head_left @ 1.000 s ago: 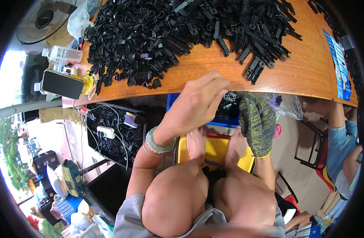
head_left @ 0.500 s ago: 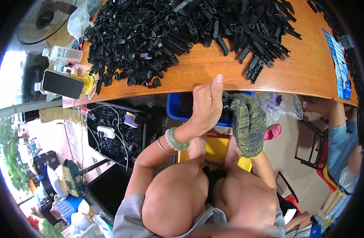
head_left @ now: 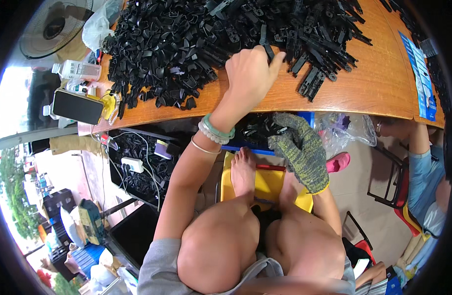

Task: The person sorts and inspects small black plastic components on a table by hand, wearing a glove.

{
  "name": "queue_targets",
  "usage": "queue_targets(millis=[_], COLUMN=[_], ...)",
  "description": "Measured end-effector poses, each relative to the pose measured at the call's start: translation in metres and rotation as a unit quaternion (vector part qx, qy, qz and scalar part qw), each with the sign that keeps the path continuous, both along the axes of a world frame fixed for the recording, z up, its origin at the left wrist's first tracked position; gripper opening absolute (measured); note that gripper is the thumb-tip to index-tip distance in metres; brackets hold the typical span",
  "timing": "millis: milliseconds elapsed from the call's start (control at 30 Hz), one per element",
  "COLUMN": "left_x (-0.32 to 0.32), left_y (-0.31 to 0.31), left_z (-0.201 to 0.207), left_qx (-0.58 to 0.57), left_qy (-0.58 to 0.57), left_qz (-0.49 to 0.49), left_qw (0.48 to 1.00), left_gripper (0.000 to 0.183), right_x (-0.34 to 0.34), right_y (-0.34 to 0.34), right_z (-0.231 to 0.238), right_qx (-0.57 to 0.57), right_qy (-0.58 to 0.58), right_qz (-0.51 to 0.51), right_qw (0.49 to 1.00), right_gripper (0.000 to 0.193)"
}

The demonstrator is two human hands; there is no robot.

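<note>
My left hand, bare and with bracelets on the wrist, reaches over the table's near edge to the pile of black plastic parts. Its thumb points away from the knuckles beside a narrow black clip-like piece; the other fingers are hidden beneath the hand. Below the tabletop, my right hand wears a grey-and-yellow knitted glove. Its fingers curl closed around a small black plastic part, mostly covered by the glove. Under that hand sits a blue bin with black pieces inside.
The wooden table curves across the top. A phone and a bottle stand at its left end. Below are a black crate of parts and cables, a yellow stool, and a clear bag. Another person's arm is at right.
My left hand has moved forward and up from above the blue bin to the pile on the table. The gloved right hand has tilted leftward, its fingers spreading apart from the thumb somewhat.
</note>
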State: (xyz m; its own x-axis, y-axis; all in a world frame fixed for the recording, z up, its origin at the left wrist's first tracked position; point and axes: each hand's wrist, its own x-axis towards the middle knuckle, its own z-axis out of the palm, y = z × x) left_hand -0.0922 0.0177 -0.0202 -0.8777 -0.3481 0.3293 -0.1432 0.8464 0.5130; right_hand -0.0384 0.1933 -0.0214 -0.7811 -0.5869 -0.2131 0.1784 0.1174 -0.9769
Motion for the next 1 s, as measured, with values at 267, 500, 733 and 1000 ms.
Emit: queue_targets(millis=[267,500,733,1000], left_x=[0.060,0.083,0.111,0.153], left_y=[0.015,0.020,0.010,-0.062], left_z=[0.012,0.007,0.016,0.010], left_qx=[0.140,0.105,0.118,0.101], left_qy=[-0.083,-0.075,-0.015,0.051], left_qz=[0.026,-0.046,-0.189,0.218], left_qw=[0.986,0.991,0.975,0.969], left_gripper=[0.033,0.027,0.022,0.014], right_x=[-0.001,-0.006,-0.010,-0.003], right_y=[-0.005,-0.025,-0.026,-0.021], right_z=[0.008,-0.003,0.003,0.012], right_qx=[-0.063,-0.041,-0.011,-0.256], right_qy=[-0.043,0.099,0.163,-0.260], right_qz=[-0.098,-0.074,-0.068,-0.122], right_qw=[0.992,0.991,0.984,0.923], right_gripper=[0.031,0.032,0.028,0.041])
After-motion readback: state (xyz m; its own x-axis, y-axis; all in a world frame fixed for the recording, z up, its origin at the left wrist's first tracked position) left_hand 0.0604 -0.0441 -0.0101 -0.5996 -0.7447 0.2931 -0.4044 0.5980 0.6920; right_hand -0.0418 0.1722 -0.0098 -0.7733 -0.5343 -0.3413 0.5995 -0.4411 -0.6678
